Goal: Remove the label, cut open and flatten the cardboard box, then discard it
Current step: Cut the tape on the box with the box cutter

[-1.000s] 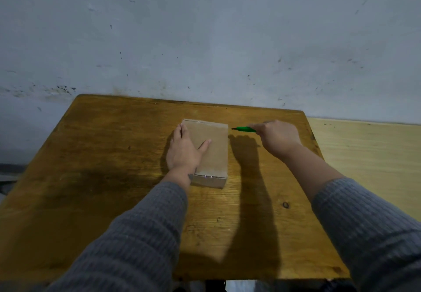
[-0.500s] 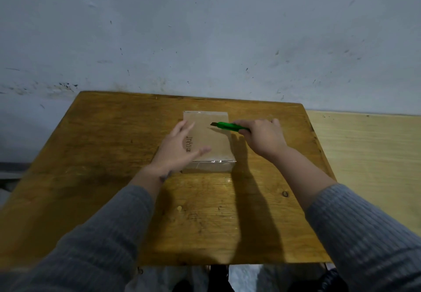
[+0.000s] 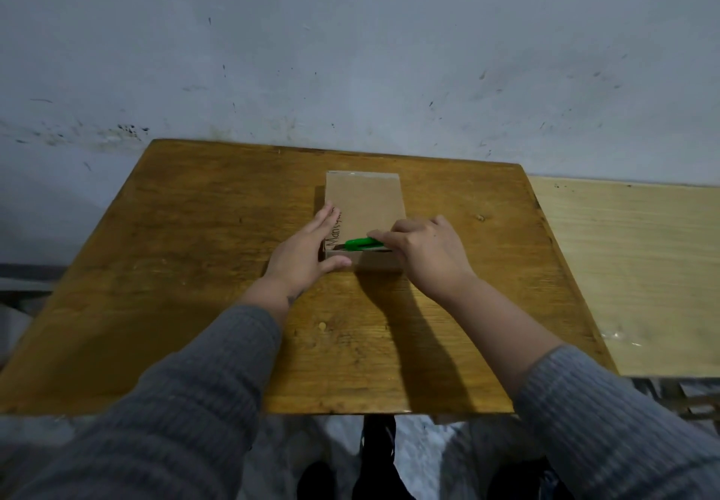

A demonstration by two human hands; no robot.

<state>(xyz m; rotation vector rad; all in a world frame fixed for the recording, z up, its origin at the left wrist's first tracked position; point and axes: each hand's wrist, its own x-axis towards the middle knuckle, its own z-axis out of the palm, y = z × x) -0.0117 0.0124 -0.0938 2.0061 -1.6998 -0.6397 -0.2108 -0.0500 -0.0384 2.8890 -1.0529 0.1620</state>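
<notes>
Cardboard box (image 3: pixel 364 203), a flat brown rectangular carton of matte kraft board with handwriting along its left side, lies on the wooden table (image 3: pixel 202 234) toward the far edge, roughly midway between the left and right edges, and it looks whole and unflattened; no printed label shows on its top face, so whether one was ever removed cannot be told, and I judge the cutting step to be just starting, with flattening and discarding all left to do. Going left to right: the left hand (image 3: pixel 302 256) lies flat with fingers spread and extended, pressing against the box's near-left corner and gripping nothing. Next, the green cutter (image 3: pixel 364 243), a slim glossy plastic tool, lies across the near end of the box top, its tip pointing left along what seems a taped seam, the tape showing only as a faint sheen. The right hand (image 3: pixel 424 254) is curled closed around the cutter's handle. The table is varnished, scratched amber wood with rounded corners, and a paler board (image 3: pixel 631 265) adjoins its right edge.
</notes>
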